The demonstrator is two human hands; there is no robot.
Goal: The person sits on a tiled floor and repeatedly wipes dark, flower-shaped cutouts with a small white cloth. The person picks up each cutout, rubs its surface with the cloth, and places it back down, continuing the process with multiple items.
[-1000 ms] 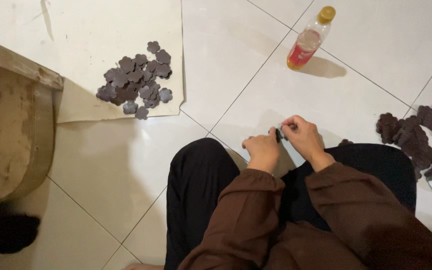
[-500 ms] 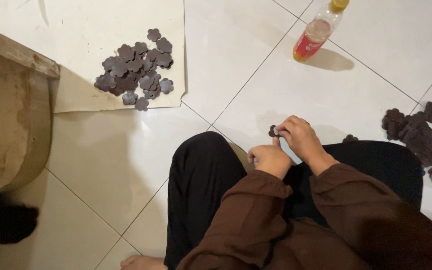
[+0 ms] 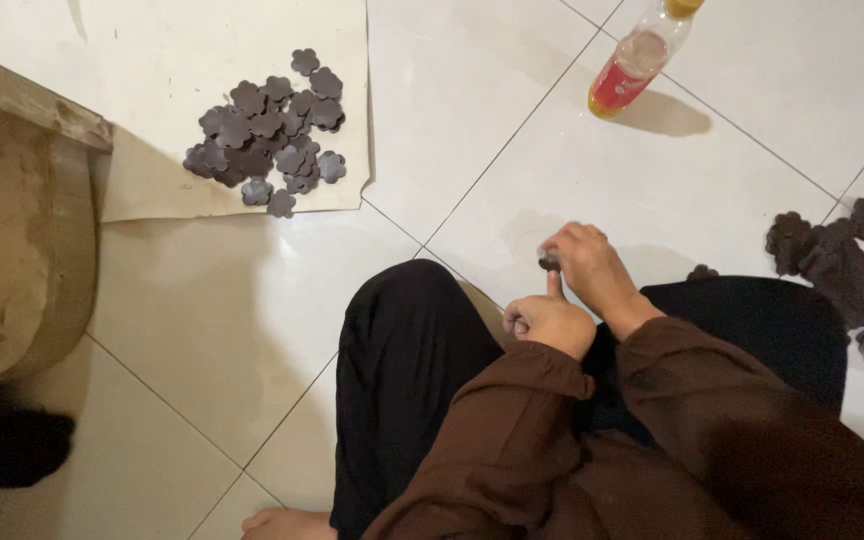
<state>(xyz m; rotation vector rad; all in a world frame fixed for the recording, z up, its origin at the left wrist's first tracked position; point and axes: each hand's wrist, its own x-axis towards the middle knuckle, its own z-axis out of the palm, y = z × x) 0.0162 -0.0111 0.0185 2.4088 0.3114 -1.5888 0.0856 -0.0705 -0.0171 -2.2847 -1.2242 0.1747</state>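
Small dark piece (image 3: 549, 263), above the knee over the floor (image 3: 472, 120): right hand (image 3: 592, 268) bent over it, fingers pinching it; left hand (image 3: 550, 322) loosely fisted, thumb raised touching it. Flower-shaped pieces (image 3: 270, 130) lie well apart on paper (image 3: 152, 60).

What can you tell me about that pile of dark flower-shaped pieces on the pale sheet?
The pile of flower-shaped pieces is a loose heap of flat, dark purplish-brown cutouts, each with rounded petals. They look like thin leather or foam, though the material is hard to tell. They overlap one another, with a few lying singly at the edges. They rest on a cream sheet spread on the tiled floor. Nothing else touches them.
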